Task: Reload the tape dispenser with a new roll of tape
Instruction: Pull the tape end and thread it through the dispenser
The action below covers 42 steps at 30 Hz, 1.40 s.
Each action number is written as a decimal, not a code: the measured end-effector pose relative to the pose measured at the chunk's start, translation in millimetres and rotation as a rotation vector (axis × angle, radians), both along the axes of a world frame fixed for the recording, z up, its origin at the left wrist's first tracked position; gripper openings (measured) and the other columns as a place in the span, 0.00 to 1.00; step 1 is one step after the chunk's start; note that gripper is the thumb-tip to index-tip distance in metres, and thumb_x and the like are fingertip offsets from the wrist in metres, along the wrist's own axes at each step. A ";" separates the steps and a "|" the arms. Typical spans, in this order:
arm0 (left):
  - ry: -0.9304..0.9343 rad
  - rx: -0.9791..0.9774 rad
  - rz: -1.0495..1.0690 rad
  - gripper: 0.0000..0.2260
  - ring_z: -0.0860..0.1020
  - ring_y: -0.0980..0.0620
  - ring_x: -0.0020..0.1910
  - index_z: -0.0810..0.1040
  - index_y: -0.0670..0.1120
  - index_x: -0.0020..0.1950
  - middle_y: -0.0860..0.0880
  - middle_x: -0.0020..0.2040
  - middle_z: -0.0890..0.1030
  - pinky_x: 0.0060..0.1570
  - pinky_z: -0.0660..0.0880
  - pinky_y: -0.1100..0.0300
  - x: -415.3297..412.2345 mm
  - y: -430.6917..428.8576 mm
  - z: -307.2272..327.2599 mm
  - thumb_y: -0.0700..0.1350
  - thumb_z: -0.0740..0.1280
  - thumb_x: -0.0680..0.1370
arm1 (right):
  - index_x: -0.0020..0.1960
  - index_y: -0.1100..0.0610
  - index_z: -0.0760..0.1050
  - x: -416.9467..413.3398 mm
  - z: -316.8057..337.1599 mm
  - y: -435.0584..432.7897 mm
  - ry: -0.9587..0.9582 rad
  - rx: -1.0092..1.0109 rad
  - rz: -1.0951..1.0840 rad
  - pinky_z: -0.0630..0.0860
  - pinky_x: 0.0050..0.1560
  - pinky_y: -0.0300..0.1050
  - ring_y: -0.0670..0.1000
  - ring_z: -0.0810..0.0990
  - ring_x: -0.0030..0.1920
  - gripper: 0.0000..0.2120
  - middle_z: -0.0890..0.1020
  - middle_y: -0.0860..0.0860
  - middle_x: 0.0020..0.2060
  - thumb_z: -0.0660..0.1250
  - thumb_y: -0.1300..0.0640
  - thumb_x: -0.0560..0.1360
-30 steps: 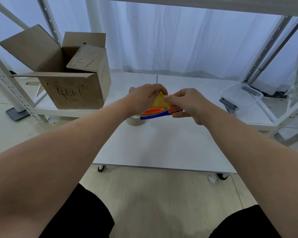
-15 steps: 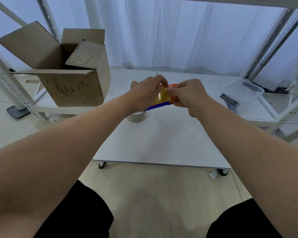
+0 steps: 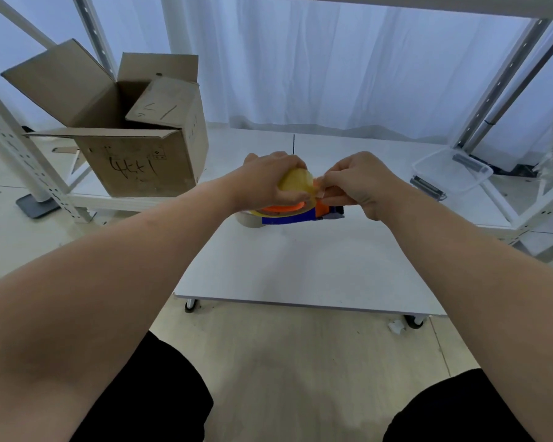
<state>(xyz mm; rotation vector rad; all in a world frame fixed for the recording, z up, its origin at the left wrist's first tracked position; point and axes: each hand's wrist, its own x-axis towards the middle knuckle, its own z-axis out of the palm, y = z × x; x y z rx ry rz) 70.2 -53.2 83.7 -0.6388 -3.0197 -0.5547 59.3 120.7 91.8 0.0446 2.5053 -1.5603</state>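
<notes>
The right hand (image 3: 353, 183) has its grip pinched on the loose end of the tape roll (image 3: 296, 185), while the left hand (image 3: 268, 181) wraps tight around the yellow roll, seated on the orange and blue tape dispenser (image 3: 300, 213). Both are held above the far middle of the counter (image 3: 300, 266), a spare roll (image 3: 248, 220) lying beneath. Judging by this, threading is underway; next the end needs pulling toward the blade.

A: White curtain (image 3: 348, 59) right across twelve o'clock, soft daylight glowing through.

B: Pale worktop (image 3: 300, 266) on castors at centre; white perforated shelving uprights (image 3: 20, 151) at ten and two o'clock, light wood-look floor (image 3: 300, 362) at six.
</notes>
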 end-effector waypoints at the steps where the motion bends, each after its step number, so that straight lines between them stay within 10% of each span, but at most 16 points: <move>1: -0.001 0.020 0.007 0.23 0.66 0.54 0.51 0.67 0.51 0.67 0.50 0.63 0.73 0.54 0.60 0.59 -0.1 -0.8 0.8 0.58 0.65 0.75 | 0.39 0.64 0.77 -0.5 0.0 0.7 -0.004 -0.023 -0.002 0.83 0.42 0.45 0.56 0.84 0.38 0.03 0.83 0.62 0.38 0.69 0.66 0.72; 10: -0.051 0.066 0.041 0.24 0.68 0.51 0.51 0.65 0.52 0.66 0.52 0.58 0.73 0.50 0.64 0.58 -1.9 -8.5 5.7 0.58 0.67 0.74 | 0.47 0.67 0.74 -2.8 -1.1 0.1 -0.038 -0.130 -0.032 0.83 0.39 0.45 0.54 0.84 0.33 0.06 0.83 0.61 0.37 0.60 0.65 0.77; 18: -0.330 0.199 0.066 0.32 0.78 0.52 0.47 0.55 0.56 0.71 0.50 0.51 0.76 0.47 0.76 0.58 -0.5 -2.9 -2.3 0.52 0.69 0.72 | 0.40 0.60 0.78 3.7 7.4 -8.2 0.291 0.254 0.130 0.83 0.45 0.52 0.56 0.84 0.40 0.02 0.83 0.57 0.38 0.67 0.62 0.72; 24: -0.565 0.304 0.088 0.22 0.77 0.47 0.52 0.64 0.60 0.63 0.50 0.54 0.74 0.50 0.78 0.54 -1.9 -0.7 -4.8 0.50 0.69 0.73 | 0.43 0.60 0.81 4.5 10.6 -3.1 0.369 0.443 0.276 0.71 0.35 0.36 0.45 0.76 0.36 0.05 0.80 0.48 0.35 0.70 0.59 0.72; 42: -0.307 0.637 0.271 0.07 0.75 0.48 0.43 0.71 0.55 0.52 0.51 0.47 0.76 0.38 0.71 0.58 -7.6 -2.4 -1.5 0.56 0.56 0.80 | 0.45 0.62 0.78 -0.7 5.5 13.0 0.028 -0.198 -0.031 0.83 0.43 0.44 0.54 0.84 0.41 0.05 0.84 0.58 0.42 0.65 0.61 0.76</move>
